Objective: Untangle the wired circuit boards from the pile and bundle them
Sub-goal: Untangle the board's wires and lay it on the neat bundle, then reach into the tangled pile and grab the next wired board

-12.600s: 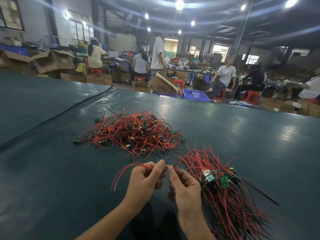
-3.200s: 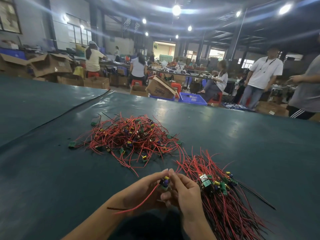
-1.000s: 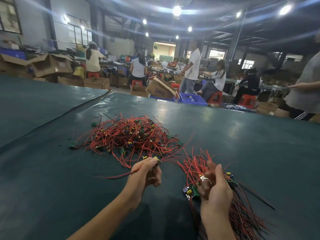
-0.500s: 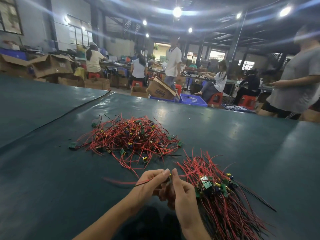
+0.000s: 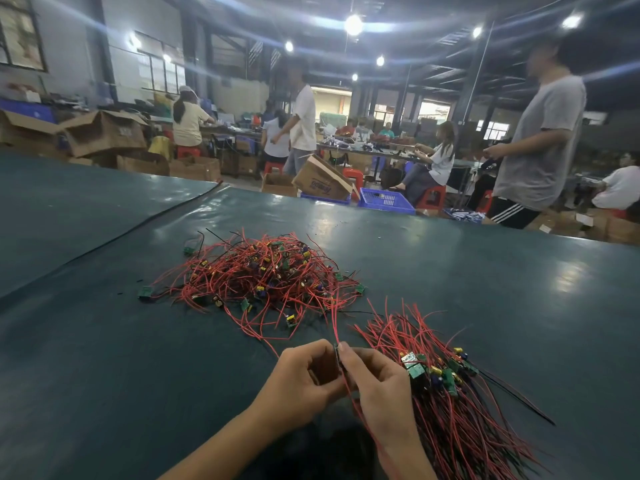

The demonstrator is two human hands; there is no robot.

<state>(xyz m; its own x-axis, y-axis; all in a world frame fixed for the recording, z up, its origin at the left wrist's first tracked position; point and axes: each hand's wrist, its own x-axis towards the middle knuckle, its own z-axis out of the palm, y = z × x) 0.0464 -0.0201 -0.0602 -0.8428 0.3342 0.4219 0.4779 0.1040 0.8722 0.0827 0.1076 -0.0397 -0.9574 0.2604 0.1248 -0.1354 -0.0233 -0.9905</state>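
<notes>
Hands pinching one wired board: left hand (image 5: 300, 379) and right hand (image 5: 375, 382) gripping at board end. Wire (image 5: 333, 323) trailing into pile (image 5: 263, 275). Light, limp, snag-prone; likely best pulling by board. Bundle (image 5: 446, 393) lying right, on worktop (image 5: 104, 358).

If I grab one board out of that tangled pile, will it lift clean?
Probably not. The tangled pile has red leads looping across each other, so neighbours would likely drag along. The leads look thin and floppy, and the boards small and light, so the pile may slide on the glossy table.
</notes>
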